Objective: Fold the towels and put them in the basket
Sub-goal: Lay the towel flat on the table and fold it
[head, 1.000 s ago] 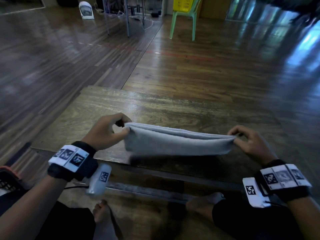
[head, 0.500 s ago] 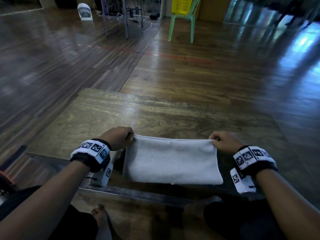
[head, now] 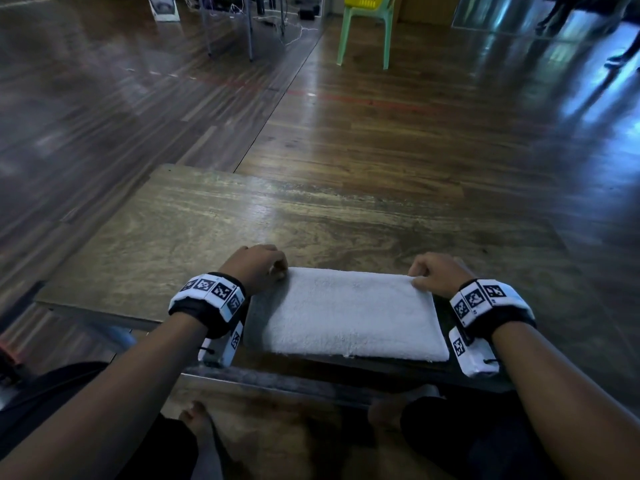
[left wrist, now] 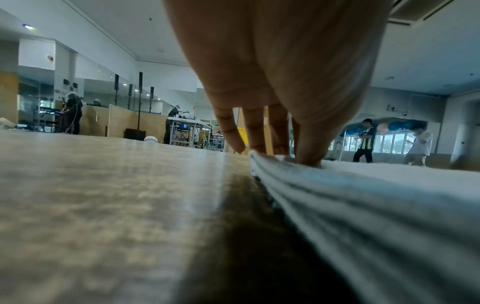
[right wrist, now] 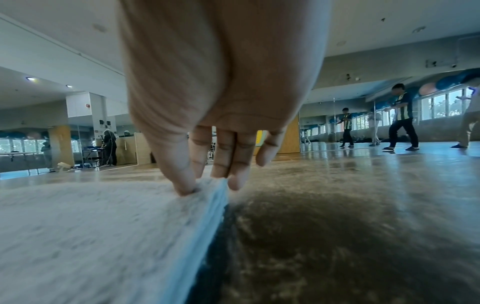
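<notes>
One towel [head: 349, 311], white terry cloth w/ a nubby pile, folded into a flat rectangle, several layers thick at the short edges. It lies flat on the near part of the bench [head: 214, 223], close to the near edge. Bench top is worn wood-grain, glossy in patches, rectangular, w/ a metal rail under the near edge.

Two hands, one at each far corner of the towel. Left hand [head: 258, 266] curled at the towel's far-left corner; in the left wrist view the thumb [left wrist: 310, 152] presses on top of the cloth and the fingers [left wrist: 255, 133] come down at the layered edge, pinching the corner. Right hand [head: 438, 273] does the same at the far-right corner: thumb [right wrist: 182, 183] on top, fingers [right wrist: 231, 162] down over the edge, gripping the cloth. Fingertips under the towel are hidden in both wrist views.

Each wrist has a black band w/ white blocks carrying black-and-white square markers.

Beyond the towel: dark strip-wood floor [head: 415, 140], shiny. One pale green plastic chair [head: 367, 32] far back, w/ a yellow basket [head: 367, 0] w/ slotted sides on its seat, cut off by the top of the frame. Near side of the towel: knees in dark cloth and bare feet, dim, partly cut off. Wrist views blur the close cloth.
</notes>
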Tool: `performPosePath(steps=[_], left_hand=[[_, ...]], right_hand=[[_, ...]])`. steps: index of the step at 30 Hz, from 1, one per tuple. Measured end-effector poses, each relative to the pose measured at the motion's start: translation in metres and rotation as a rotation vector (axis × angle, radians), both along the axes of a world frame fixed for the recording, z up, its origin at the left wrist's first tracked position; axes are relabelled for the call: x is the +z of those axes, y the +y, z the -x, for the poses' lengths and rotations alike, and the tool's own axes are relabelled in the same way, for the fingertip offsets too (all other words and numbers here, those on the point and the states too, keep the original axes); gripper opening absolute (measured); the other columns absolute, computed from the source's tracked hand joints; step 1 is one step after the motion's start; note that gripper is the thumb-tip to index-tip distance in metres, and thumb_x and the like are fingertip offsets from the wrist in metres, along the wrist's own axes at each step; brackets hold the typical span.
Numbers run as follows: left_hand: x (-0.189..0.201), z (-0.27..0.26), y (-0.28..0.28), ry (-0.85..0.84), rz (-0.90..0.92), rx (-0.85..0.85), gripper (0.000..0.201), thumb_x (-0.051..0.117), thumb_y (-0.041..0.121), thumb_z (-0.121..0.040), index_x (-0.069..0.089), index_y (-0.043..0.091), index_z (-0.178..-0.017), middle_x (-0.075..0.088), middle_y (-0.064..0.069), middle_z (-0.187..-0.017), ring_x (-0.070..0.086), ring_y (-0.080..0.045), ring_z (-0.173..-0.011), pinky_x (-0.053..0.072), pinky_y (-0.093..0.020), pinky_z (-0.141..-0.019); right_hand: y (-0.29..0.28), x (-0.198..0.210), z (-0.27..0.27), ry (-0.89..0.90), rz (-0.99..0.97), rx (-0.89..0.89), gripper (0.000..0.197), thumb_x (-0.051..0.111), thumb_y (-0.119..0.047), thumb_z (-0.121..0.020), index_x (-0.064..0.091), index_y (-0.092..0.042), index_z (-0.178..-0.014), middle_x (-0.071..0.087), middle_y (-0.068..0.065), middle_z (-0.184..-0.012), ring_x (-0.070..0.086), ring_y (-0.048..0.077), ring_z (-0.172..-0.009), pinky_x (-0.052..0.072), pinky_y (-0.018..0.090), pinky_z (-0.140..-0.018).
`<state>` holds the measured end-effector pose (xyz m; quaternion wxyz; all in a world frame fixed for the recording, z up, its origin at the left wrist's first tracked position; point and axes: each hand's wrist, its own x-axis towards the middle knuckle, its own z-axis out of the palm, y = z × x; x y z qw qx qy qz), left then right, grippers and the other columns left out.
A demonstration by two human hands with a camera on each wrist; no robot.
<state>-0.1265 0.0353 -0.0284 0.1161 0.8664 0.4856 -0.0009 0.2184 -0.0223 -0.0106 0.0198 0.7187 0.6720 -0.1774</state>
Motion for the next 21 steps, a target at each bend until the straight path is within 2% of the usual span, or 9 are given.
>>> performPosePath(steps=[3, 7, 9, 11, 14, 17, 19, 21], left_hand=[[0.001, -0.002, 0.001, 0.0, -0.014, 0.019, 0.014, 0.055, 0.027, -0.091, 0.061, 0.022, -0.102, 0.06, 0.004, -0.109, 0.055, -0.016, -0.094, 0.036, -0.025, -0.076], [0.004, -0.004, 0.0, 0.004, -0.049, 0.03, 0.012, 0.05, 0.025, -0.093, 0.056, 0.025, -0.103, 0.064, 0.001, -0.106, 0.058, -0.021, -0.09, 0.047, -0.032, -0.073], [0.005, -0.005, 0.0, 0.003, -0.057, 0.042, 0.013, 0.047, 0.025, -0.094, 0.054, 0.026, -0.106, 0.064, 0.0, -0.107, 0.059, -0.022, -0.09, 0.047, -0.032, -0.072], [0.005, -0.006, -0.001, 0.013, -0.067, 0.042, 0.014, 0.046, 0.025, -0.095, 0.053, 0.025, -0.107, 0.064, 0.001, -0.109, 0.059, -0.022, -0.091, 0.043, -0.03, -0.073], [0.004, -0.009, -0.004, 0.046, -0.07, 0.054, 0.017, 0.043, 0.028, -0.095, 0.05, 0.026, -0.11, 0.062, 0.003, -0.114, 0.057, -0.018, -0.098, 0.035, -0.032, -0.086], [0.001, -0.02, -0.013, 0.078, -0.137, 0.013, 0.03, 0.04, 0.024, -0.096, 0.047, 0.026, -0.126, 0.053, 0.004, -0.131, 0.051, -0.017, -0.117, 0.028, -0.035, -0.101], [0.0, -0.036, -0.027, 0.068, -0.165, -0.062, 0.04, 0.039, 0.022, -0.097, 0.039, 0.025, -0.137, 0.042, 0.003, -0.144, 0.04, -0.016, -0.13, 0.02, -0.038, -0.11], [-0.003, -0.053, -0.044, 0.089, -0.135, -0.134, 0.047, 0.031, 0.029, -0.099, 0.025, 0.024, -0.146, 0.024, 0.002, -0.154, 0.025, -0.015, -0.14, 0.01, -0.039, -0.114]], right_hand=[[-0.002, 0.001, 0.001, 0.054, -0.004, -0.031, 0.008, 0.063, -0.023, -0.082, 0.058, -0.028, -0.079, 0.064, -0.005, -0.091, 0.06, 0.018, -0.093, 0.042, 0.045, -0.097], [-0.003, 0.004, -0.001, 0.091, -0.028, -0.05, 0.005, 0.061, -0.021, -0.083, 0.059, -0.02, -0.087, 0.064, 0.0, -0.093, 0.06, 0.022, -0.092, 0.044, 0.04, -0.092], [-0.004, 0.006, -0.002, 0.099, -0.037, -0.066, 0.008, 0.06, -0.021, -0.082, 0.058, -0.017, -0.089, 0.064, 0.002, -0.092, 0.059, 0.023, -0.089, 0.043, 0.038, -0.088], [-0.005, 0.006, -0.002, 0.073, -0.026, -0.074, 0.008, 0.058, -0.022, -0.083, 0.057, -0.017, -0.09, 0.064, 0.002, -0.09, 0.059, 0.023, -0.089, 0.04, 0.039, -0.091], [-0.006, 0.006, 0.004, -0.049, -0.025, -0.053, 0.008, 0.053, -0.021, -0.086, 0.054, -0.022, -0.094, 0.063, 0.0, -0.098, 0.057, 0.024, -0.099, 0.033, 0.04, -0.098], [-0.002, 0.005, 0.018, -0.134, -0.064, 0.018, 0.03, 0.051, -0.024, -0.088, 0.051, -0.021, -0.118, 0.057, 0.002, -0.123, 0.048, 0.024, -0.117, 0.032, 0.042, -0.1], [-0.002, 0.006, 0.034, -0.119, -0.091, 0.108, 0.043, 0.048, -0.027, -0.091, 0.043, -0.019, -0.133, 0.048, 0.004, -0.137, 0.041, 0.024, -0.126, 0.032, 0.042, -0.102], [-0.006, 0.007, 0.052, -0.07, -0.119, 0.211, 0.048, 0.044, -0.029, -0.095, 0.035, -0.017, -0.14, 0.04, 0.006, -0.145, 0.035, 0.024, -0.132, 0.031, 0.04, -0.106]])
